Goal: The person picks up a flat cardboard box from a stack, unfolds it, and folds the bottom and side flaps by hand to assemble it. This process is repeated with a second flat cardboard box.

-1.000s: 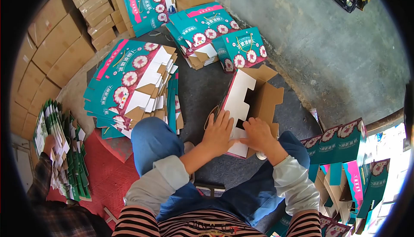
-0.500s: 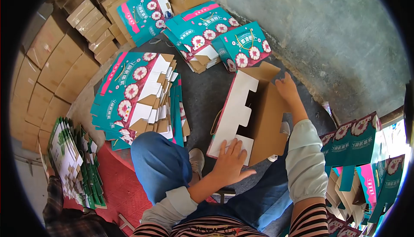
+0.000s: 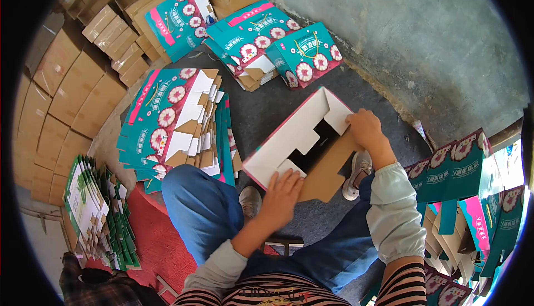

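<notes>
Box: a half-folded box (image 3: 295, 134), white inside with a pink edge and brown flaps, is lying tilted on the dark mat (image 3: 267, 103), just in front of the seated person's knees, with its open side facing up.
Left hand: the left hand (image 3: 282, 193) is pressing flat on the near white flap, fingers spread apart and closing round nothing.
Right hand: the right hand (image 3: 364, 128) is sitting at the far corner of the box, fingers curled together over a flap's edge and gripping it.
Shoes: a white shoe (image 3: 355, 171) is poking out just beside the brown flap, and a grey shoe (image 3: 250, 200) is showing near the left wrist.
Teal stack: a fanned teal stack (image 3: 167, 114) of flat flower-print cartons is lying left of the box, near it but not touching.
Far stack: a far stack (image 3: 250, 33) of the same flat cartons is lying beyond the box, well apart from it.
Brown cartons: plain brown cartons (image 3: 72, 72) are standing piled along the left side.
Teal boxes: teal boxes (image 3: 456, 175) are crowding together near the right elbow.
Green stack: a green stack (image 3: 89, 211) of flat pieces is leaning by the red mat (image 3: 150, 239), with another person's plaid sleeve (image 3: 94, 289) showing just below it.
</notes>
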A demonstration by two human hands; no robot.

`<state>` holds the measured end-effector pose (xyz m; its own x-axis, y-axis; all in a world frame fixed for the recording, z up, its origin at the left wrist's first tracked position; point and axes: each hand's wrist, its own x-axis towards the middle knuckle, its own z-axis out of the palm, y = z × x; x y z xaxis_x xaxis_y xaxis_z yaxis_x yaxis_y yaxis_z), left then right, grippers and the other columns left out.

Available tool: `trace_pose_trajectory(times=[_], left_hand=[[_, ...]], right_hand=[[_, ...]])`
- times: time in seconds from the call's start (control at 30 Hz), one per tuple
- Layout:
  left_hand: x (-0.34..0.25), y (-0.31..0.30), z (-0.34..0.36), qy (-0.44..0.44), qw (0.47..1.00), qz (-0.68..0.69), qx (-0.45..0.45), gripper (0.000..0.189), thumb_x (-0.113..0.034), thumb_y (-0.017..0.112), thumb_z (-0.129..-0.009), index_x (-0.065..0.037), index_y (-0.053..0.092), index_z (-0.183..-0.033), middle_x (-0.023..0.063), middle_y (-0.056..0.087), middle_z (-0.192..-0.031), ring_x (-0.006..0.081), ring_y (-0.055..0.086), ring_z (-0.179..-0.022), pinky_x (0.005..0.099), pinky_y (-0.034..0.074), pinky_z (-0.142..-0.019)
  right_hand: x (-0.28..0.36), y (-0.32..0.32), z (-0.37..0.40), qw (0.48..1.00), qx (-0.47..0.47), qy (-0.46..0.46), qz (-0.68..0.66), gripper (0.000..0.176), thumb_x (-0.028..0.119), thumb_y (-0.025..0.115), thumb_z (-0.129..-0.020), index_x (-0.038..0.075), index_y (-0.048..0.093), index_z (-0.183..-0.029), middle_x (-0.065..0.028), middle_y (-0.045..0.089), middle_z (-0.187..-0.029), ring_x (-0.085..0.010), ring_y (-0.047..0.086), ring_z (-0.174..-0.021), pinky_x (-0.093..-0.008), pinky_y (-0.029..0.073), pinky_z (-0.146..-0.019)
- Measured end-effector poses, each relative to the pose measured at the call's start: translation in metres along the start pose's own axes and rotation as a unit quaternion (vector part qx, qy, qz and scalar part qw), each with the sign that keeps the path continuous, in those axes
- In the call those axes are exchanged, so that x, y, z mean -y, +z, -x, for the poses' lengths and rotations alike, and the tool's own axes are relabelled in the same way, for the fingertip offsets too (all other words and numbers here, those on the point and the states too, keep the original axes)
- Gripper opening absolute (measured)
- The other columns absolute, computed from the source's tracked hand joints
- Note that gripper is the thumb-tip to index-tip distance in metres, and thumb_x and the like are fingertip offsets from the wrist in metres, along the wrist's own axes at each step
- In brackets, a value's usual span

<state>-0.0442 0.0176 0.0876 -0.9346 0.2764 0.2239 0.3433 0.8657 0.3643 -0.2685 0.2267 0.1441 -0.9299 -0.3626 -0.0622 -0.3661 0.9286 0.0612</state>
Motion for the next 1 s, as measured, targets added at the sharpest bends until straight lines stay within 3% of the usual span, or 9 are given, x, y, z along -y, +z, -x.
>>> trace_pose_trajectory(times=[0.2, 0.3, 0.4, 0.5, 0.6, 0.67, 0.8, 0.87, 1.0], left_hand=[[0.018, -0.022, 0.003, -0.033, 0.995, 0.088, -0.022, 0.046, -0.021, 0.061, -0.082, -0.005, 0.055, -0.124, 0.0123, 0.056, -0.125, 0.0297, 0.045, -0.125, 0.0486, 0.026, -0.107], [0.011, -0.015, -0.005, -0.071, 0.990, 0.096, -0.076, 0.046, -0.029, 0.060, -0.085, -0.004, 0.055, -0.124, 0.0127, 0.061, -0.116, 0.0299, 0.050, -0.119, 0.0470, 0.028, -0.105], [0.014, -0.007, -0.008, -0.123, 0.974, 0.154, -0.111, 0.045, -0.032, 0.055, -0.090, -0.002, 0.054, -0.125, 0.0136, 0.064, -0.108, 0.0302, 0.055, -0.112, 0.0455, 0.028, -0.104], [0.009, -0.009, -0.012, -0.176, 0.951, 0.210, -0.146, 0.047, -0.032, 0.049, -0.094, 0.001, 0.050, -0.127, 0.0154, 0.065, -0.105, 0.0297, 0.058, -0.106, 0.0448, 0.028, -0.104], [0.004, -0.006, -0.014, -0.186, 0.942, 0.206, -0.188, 0.049, -0.030, 0.046, -0.096, 0.004, 0.044, -0.131, 0.0170, 0.065, -0.105, 0.0285, 0.059, -0.104, 0.0447, 0.029, -0.103], [0.010, 0.000, -0.008, -0.149, 0.953, 0.181, -0.190, 0.051, -0.029, 0.045, -0.096, 0.006, 0.041, -0.134, 0.0173, 0.065, -0.104, 0.0282, 0.059, -0.104, 0.0444, 0.029, -0.103], [0.007, -0.004, -0.008, -0.175, 0.944, 0.212, -0.184, 0.049, -0.019, 0.049, -0.094, 0.007, 0.039, -0.134, 0.0241, 0.057, -0.115, 0.0341, 0.055, -0.109, 0.0456, 0.032, -0.102], [-0.001, -0.008, -0.019, -0.258, 0.904, 0.267, -0.212, 0.047, -0.013, 0.048, -0.094, 0.009, 0.038, -0.134, 0.0295, 0.048, -0.128, 0.0389, 0.050, -0.116, 0.0456, 0.032, -0.103], [0.008, -0.005, -0.025, -0.184, 0.948, 0.109, -0.235, 0.052, -0.010, 0.056, -0.089, 0.008, 0.039, -0.134, 0.0331, 0.030, -0.141, 0.0434, 0.035, -0.130, 0.0481, 0.029, -0.106]], right_hand=[[-0.011, -0.005, 0.005, 0.996, 0.054, -0.066, -0.016, 0.033, 0.033, 0.044, -0.090, 0.016, 0.072, -0.094, -0.0129, 0.067, -0.090, -0.0287, 0.061, -0.092, -0.0388, 0.050, -0.080], [-0.027, -0.006, -0.013, 0.978, 0.088, -0.007, -0.191, 0.053, 0.048, 0.033, -0.094, 0.012, 0.073, -0.096, -0.0171, 0.066, -0.086, -0.0323, 0.061, -0.096, -0.0427, 0.049, -0.081], [-0.040, -0.016, -0.011, 0.877, 0.171, 0.153, -0.422, 0.065, 0.056, 0.027, -0.095, 0.009, 0.072, -0.097, -0.0173, 0.064, -0.089, -0.0354, 0.058, -0.099, -0.0431, 0.046, -0.085], [-0.042, -0.006, -0.008, 0.951, 0.051, 0.010, -0.303, 0.069, 0.057, 0.026, -0.096, 0.005, 0.071, -0.096, -0.0176, 0.063, -0.091, -0.0365, 0.057, -0.097, -0.0411, 0.043, -0.089], [-0.030, 0.003, -0.009, 0.939, -0.055, -0.111, -0.320, 0.072, 0.059, 0.027, -0.095, 0.002, 0.071, -0.096, -0.0194, 0.062, -0.097, -0.0370, 0.057, -0.096, -0.0399, 0.041, -0.092], [-0.032, 0.015, -0.015, 0.917, -0.022, -0.116, -0.380, 0.063, 0.051, 0.030, -0.098, 0.002, 0.070, -0.099, -0.0149, 0.065, -0.099, -0.0306, 0.057, -0.099, -0.0367, 0.039, -0.094], [-0.035, 0.022, -0.017, 0.868, 0.049, -0.024, -0.493, 0.059, 0.047, 0.033, -0.099, 0.000, 0.069, -0.103, -0.0147, 0.067, -0.106, -0.0276, 0.055, -0.108, -0.0364, 0.038, -0.099], [-0.030, 0.015, -0.012, 0.875, 0.048, -0.013, -0.481, 0.057, 0.049, 0.035, -0.098, 0.002, 0.066, -0.110, -0.0162, 0.066, -0.109, -0.0297, 0.053, -0.114, -0.0371, 0.036, -0.101], [-0.011, 0.006, -0.003, 0.928, -0.008, -0.073, -0.365, 0.061, 0.053, 0.046, -0.092, 0.006, 0.053, -0.131, -0.0237, 0.057, -0.123, -0.0359, 0.049, -0.120, -0.0404, 0.037, -0.102]])
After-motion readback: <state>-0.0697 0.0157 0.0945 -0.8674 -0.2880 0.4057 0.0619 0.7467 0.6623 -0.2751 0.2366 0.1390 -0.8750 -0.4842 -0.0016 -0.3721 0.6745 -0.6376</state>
